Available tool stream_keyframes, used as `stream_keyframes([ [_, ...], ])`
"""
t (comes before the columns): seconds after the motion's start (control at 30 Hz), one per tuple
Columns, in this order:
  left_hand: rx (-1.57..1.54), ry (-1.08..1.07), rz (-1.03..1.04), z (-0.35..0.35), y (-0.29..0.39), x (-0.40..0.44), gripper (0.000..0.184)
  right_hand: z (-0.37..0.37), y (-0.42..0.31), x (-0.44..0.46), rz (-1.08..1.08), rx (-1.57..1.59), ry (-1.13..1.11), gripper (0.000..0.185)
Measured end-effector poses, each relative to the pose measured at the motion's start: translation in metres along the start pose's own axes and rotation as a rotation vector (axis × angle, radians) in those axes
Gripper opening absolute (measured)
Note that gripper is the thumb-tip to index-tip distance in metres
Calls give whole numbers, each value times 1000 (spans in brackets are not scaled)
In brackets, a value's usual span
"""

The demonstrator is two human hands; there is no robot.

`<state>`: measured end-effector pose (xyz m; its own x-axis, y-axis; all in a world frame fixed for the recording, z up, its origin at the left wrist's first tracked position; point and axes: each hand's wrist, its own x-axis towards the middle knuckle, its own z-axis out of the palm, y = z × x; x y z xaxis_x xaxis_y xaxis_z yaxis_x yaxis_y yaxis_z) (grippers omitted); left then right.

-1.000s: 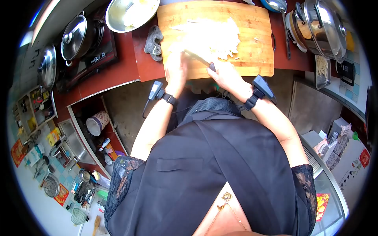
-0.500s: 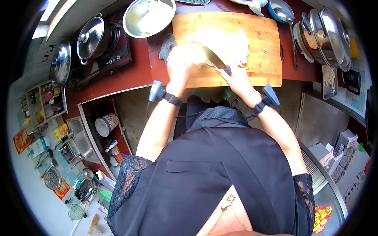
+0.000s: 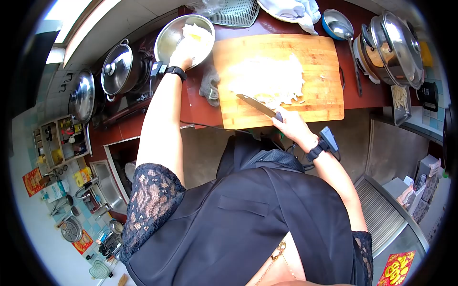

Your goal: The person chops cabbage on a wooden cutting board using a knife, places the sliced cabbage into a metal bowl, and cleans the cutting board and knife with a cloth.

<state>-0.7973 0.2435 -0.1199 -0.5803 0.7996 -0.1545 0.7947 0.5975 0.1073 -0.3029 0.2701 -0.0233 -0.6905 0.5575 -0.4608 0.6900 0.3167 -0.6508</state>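
Note:
My left hand (image 3: 182,53) reaches into the metal bowl (image 3: 164,35) at the upper left, close to pale food (image 3: 198,35) in it. Glare washes out its fingers, so their pose is unclear. My right hand (image 3: 293,125) is closed round the dark handle of a knife (image 3: 256,104). The blade points left over the near part of the wooden cutting board (image 3: 319,100). A bright pile of pale shredded food (image 3: 272,78) lies on the board behind the blade, partly lost in glare.
A grey cloth (image 3: 209,87) lies between bowl and board. A lidded pot (image 3: 117,69) stands at the left. Behind are a green basket (image 3: 234,13) and a white cloth (image 3: 291,10). A ladle in a blue-rimmed bowl (image 3: 337,24) and stacked pots (image 3: 391,47) are at the right.
My left hand has moved from the board's left edge up into the bowl. The knife has stayed in my right hand. The whole view has shifted, with the board lower in it.

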Motion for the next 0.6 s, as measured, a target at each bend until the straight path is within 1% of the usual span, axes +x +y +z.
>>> stream_keyframes([
  [0.1,-94,70,-89,-5,6,13,22,-7,-1,-2,4,-7,10,32],
  [0.13,-308,-90,-214,-18,12,16,34,-6,1,-1,12,-2,3,31],
  [0.17,-525,-79,-300,-25,23,15,39,-5,2,0,14,8,10,31],
  [0.23,-963,-60,-478,-50,70,-10,50,-3,3,-1,20,25,15,30],
  [0.3,-705,138,-306,-18,67,5,58,-2,4,0,33,29,11,30],
  [0.37,-562,125,-227,-11,67,10,63,-1,5,1,39,26,10,30],
  [0.43,-536,-90,-239,-34,74,5,65,-1,6,2,36,15,11,31],
  [0.47,-513,-130,-230,-51,81,-5,65,0,6,1,37,10,19,31],
  [0.57,-130,-27,-85,-51,80,-2,59,0,4,3,40,20,34,31],
  [0.6,-90,20,-103,-44,80,0,55,-1,3,2,45,36,28,31],
])
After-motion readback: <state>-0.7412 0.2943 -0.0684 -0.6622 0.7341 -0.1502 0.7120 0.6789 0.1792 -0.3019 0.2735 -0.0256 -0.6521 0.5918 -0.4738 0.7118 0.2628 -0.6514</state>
